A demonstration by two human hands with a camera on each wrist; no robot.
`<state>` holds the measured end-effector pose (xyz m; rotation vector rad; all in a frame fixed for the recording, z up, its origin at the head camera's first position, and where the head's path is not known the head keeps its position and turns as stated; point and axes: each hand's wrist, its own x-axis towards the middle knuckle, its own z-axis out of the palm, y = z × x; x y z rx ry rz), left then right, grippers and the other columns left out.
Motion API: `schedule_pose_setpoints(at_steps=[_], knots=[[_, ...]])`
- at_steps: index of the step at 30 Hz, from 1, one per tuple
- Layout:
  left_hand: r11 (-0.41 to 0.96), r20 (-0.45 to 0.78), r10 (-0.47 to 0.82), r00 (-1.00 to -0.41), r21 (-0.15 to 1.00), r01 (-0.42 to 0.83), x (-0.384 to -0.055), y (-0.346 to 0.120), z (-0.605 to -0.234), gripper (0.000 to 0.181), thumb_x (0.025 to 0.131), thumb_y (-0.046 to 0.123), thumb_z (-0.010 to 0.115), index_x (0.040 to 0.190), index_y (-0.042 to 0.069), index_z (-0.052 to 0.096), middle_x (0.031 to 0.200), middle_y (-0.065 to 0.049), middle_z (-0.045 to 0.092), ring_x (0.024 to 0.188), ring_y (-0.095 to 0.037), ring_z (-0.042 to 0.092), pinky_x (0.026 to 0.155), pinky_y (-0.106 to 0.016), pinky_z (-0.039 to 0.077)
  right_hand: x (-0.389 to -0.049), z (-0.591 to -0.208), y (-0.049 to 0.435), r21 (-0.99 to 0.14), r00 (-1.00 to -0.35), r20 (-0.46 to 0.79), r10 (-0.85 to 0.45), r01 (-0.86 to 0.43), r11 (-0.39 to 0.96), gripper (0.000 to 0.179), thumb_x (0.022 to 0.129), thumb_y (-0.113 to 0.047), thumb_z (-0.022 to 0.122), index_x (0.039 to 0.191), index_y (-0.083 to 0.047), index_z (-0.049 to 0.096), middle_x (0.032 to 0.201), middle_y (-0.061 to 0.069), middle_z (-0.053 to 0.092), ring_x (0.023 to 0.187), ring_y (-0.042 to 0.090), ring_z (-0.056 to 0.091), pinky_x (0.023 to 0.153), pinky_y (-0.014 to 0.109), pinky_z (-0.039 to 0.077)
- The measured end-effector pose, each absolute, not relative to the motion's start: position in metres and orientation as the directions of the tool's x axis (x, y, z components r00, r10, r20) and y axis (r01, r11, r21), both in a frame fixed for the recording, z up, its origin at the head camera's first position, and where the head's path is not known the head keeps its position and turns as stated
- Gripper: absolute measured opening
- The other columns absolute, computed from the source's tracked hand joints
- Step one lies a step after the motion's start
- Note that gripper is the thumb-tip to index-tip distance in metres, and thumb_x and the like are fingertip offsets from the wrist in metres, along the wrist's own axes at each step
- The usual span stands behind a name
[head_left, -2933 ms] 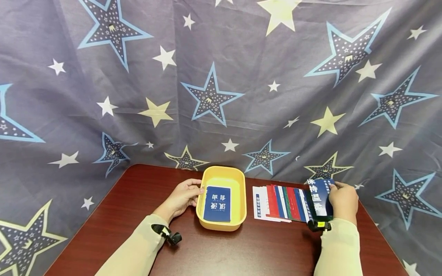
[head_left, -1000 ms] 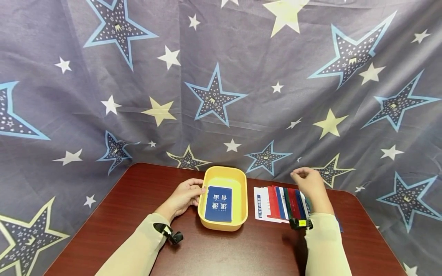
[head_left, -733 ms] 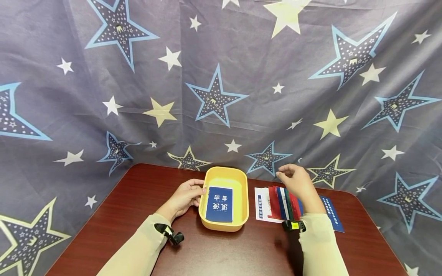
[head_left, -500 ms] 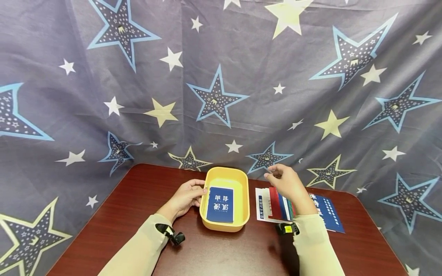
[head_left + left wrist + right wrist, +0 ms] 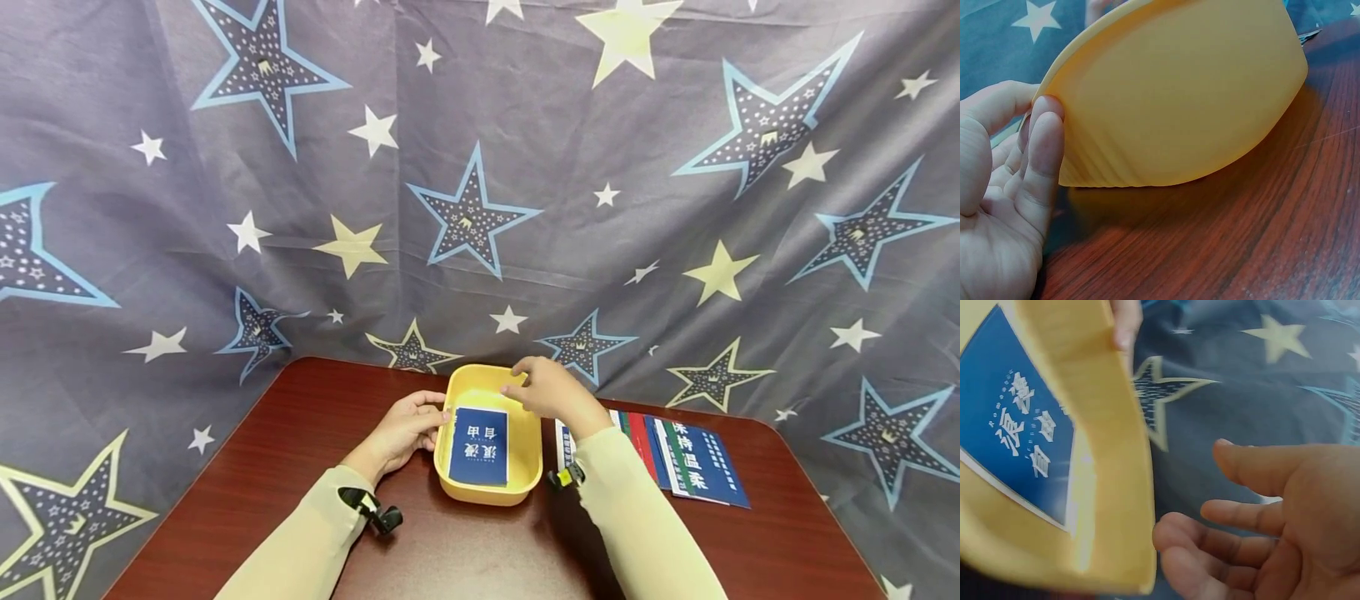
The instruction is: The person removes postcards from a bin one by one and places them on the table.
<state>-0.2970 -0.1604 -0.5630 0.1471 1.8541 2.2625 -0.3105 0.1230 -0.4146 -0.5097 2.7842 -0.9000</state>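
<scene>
My left hand (image 5: 401, 432) pinches the left rim of a yellow plastic tub (image 5: 529, 454), thumb and fingers on either side of the wall, as the left wrist view shows. Inside the tub lies a blue card (image 5: 480, 448) with white characters and a white edge, with other cards peeking out beneath it. Over the tub's far right corner hovers my right hand (image 5: 551, 390), its fingers loosely bent and apart, holding nothing. The right wrist view shows the spread thumb and fingers of this hand (image 5: 1297, 519) beside the tub's rim.
To the right, overlapping cards in red, white, green and blue form a row, partly hidden by my right arm. A large blue card (image 5: 723, 467) with white characters lies at its right end. A star-patterned curtain (image 5: 480, 100) hangs behind the dark red table (image 5: 450, 550).
My right hand has let go of a blue card at the right end of the row. It has swept left across the cards to the tub. My left hand stays at the rim.
</scene>
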Motion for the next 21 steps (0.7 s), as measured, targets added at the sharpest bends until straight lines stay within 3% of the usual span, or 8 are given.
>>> schedule_pose_setpoints(at_steps=[4, 7, 11, 15, 17, 21], knots=[[-0.186, -0.056, 0.234, -0.971, 0.977, -0.101, -0.296, -0.161, -0.564, 0.053, 0.106, 0.002, 0.073, 0.153, -0.008, 0.049, 0.085, 0.003, 0.073, 0.059, -0.007, 0.066, 0.053, -0.018, 0.059, -0.325, -0.421, 0.097, -0.544, -0.905, -0.204, -0.374, -0.213, 0.812, 0.063, 0.108, -0.037, 0.08, 0.154, 0.003, 0.063, 0.107, 0.022, 0.082, 0.09, 0.035, 0.083, 0.073, 0.041, 0.072], [-0.188, -0.052, 0.238, -0.97, 0.977, -0.098, -0.296, -0.161, -0.564, 0.054, 0.106, 0.003, 0.073, 0.153, -0.008, 0.049, 0.085, 0.003, 0.073, 0.059, -0.006, 0.066, 0.053, -0.018, 0.059, -0.333, -0.431, 0.082, -0.493, -0.902, -0.258, -0.347, -0.186, 0.85, 0.066, 0.103, -0.04, 0.085, 0.15, 0.002, 0.065, 0.109, 0.019, 0.079, 0.086, 0.036, 0.082, 0.073, 0.044, 0.073], [-0.188, -0.048, 0.243, -0.969, 0.977, -0.096, -0.296, -0.161, -0.564, 0.054, 0.106, 0.003, 0.073, 0.153, -0.008, 0.049, 0.085, 0.003, 0.073, 0.059, -0.006, 0.066, 0.053, -0.018, 0.059, -0.341, -0.448, 0.066, -0.338, -0.916, -0.293, -0.274, -0.168, 0.926, 0.065, 0.092, -0.054, 0.094, 0.129, -0.005, 0.074, 0.112, 0.008, 0.077, 0.086, 0.025, 0.077, 0.084, 0.042, 0.071], [-0.19, -0.042, 0.247, -0.968, 0.978, -0.09, -0.297, -0.161, -0.564, 0.054, 0.106, 0.003, 0.073, 0.153, -0.008, 0.049, 0.087, 0.003, 0.074, 0.059, -0.006, 0.066, 0.053, -0.018, 0.059, -0.357, -0.473, 0.052, -0.128, -0.924, -0.322, -0.206, -0.173, 0.977, 0.076, 0.075, -0.075, 0.097, 0.112, -0.012, 0.076, 0.101, -0.004, 0.076, 0.09, 0.016, 0.069, 0.1, 0.036, 0.064], [-0.191, -0.039, 0.248, -0.968, 0.978, -0.088, -0.297, -0.162, -0.564, 0.054, 0.106, 0.003, 0.073, 0.153, -0.009, 0.048, 0.087, 0.003, 0.074, 0.059, -0.006, 0.066, 0.053, -0.018, 0.059, -0.353, -0.475, 0.048, -0.091, -0.927, -0.321, -0.192, -0.172, 0.981, 0.082, 0.071, -0.078, 0.098, 0.114, -0.012, 0.075, 0.1, -0.004, 0.074, 0.09, 0.016, 0.068, 0.101, 0.037, 0.065], [-0.188, -0.033, 0.247, -0.969, 0.979, -0.082, -0.297, -0.162, -0.563, 0.054, 0.107, 0.002, 0.071, 0.154, -0.011, 0.047, 0.087, 0.003, 0.074, 0.059, -0.005, 0.065, 0.053, -0.017, 0.059, -0.34, -0.469, 0.045, -0.119, -0.929, -0.299, -0.217, -0.189, 0.975, 0.084, 0.069, -0.069, 0.104, 0.119, -0.008, 0.074, 0.104, -0.001, 0.074, 0.093, 0.018, 0.068, 0.1, 0.038, 0.066]])
